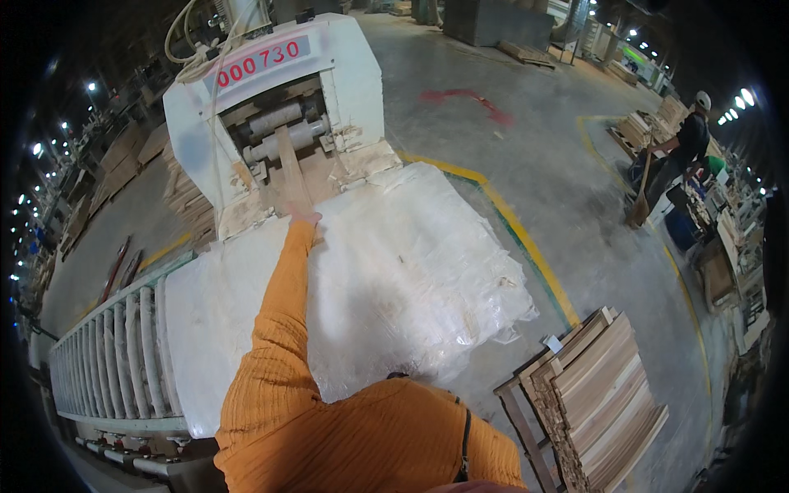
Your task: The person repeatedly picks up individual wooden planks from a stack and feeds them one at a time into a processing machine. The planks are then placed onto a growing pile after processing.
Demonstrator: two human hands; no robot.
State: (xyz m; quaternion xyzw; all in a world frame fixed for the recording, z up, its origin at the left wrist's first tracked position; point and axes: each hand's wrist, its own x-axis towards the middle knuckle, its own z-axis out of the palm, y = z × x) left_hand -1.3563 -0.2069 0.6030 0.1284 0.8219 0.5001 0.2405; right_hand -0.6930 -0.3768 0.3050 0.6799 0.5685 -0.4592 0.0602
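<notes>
My left arm, in an orange ribbed sleeve, reaches forward over a plastic-covered table (386, 271). The left hand (306, 216) is closed on the near end of a narrow wooden board (291, 168); its single fingers are too small to make out. The far end of the board lies in the opening of a white machine (357, 82), against metal rollers (275, 120). Wood dust and chips coat the ledges beside this opening. My right hand is out of view; only the right upper sleeve (493, 456) shows at the lower edge.
To my right, a stack of boards (604, 394) stands on a stand. A roller conveyor (123, 353) runs off to the left. Boards are piled (185, 193) beside the machine. A person with a broom (641, 201) stands at far right, past the yellow floor line (526, 234).
</notes>
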